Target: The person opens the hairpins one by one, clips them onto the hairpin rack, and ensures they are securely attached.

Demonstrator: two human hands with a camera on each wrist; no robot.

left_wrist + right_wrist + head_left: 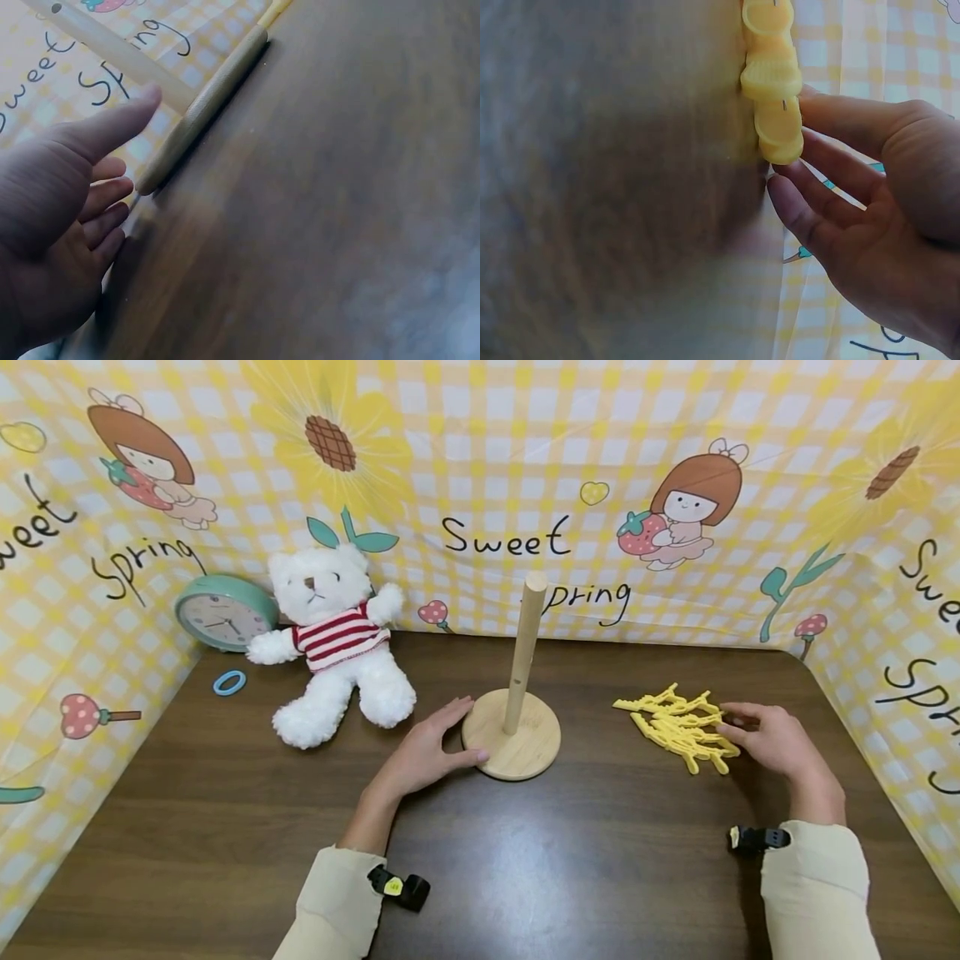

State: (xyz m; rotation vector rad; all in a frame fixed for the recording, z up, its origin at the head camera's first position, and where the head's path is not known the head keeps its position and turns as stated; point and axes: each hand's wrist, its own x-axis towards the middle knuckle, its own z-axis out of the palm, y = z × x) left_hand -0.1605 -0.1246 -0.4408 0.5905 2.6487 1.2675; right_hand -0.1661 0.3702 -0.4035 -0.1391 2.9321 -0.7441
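A wooden stand, with an upright round post on a disc base, is at the middle of the table. My left hand lies at the left rim of that base, thumb at its front edge and fingers spread around the side. In the left wrist view the thumb reaches over the rim. A flat pile of yellow branch-shaped pieces lies to the right. At the pile's right end is my right hand, its thumb and fingertips touching the yellow pieces with loosely bent fingers.
A white teddy bear in a striped shirt sits at the back left. Behind it, a green round clock leans by the cloth wall. A small blue ring lies in front of the clock. Patterned cloth encloses the table's back and sides.
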